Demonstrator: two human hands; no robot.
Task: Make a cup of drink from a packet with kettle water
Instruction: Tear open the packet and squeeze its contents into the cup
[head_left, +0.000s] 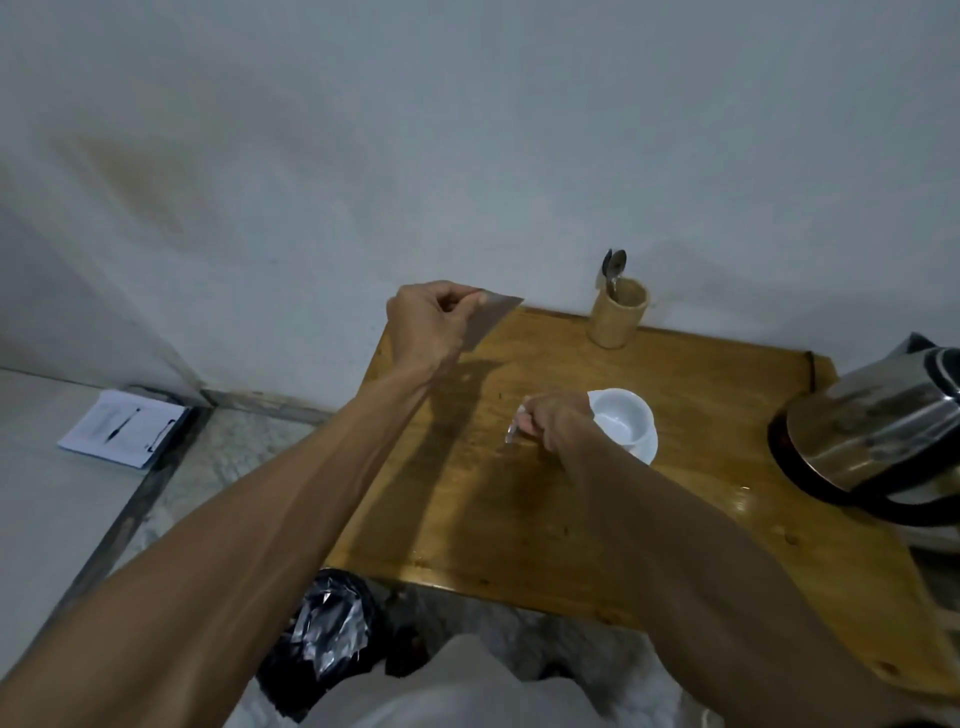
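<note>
While unreadable, packet (493, 317) in left hand (428, 325)

1. The wooden table (467, 499) has a wide bare stretch across its middle and near edge; a hand could pass there freely.
2. The left hand (426, 325), pinching a packet (493, 317), hangs over the far left corner.
3. The right hand (556, 421) sits mid-table, touching the white cup (623, 418) on its saucer (647, 449).
4. A wooden holder (618, 312) with upright spoons (614, 267) blocks the far edge against the wall.
5. The steel kettle (878, 426) fills the right edge; a clear lane runs between it and the cup.
6. Below the near left corner stands a black-lined bin (317, 629).
</note>
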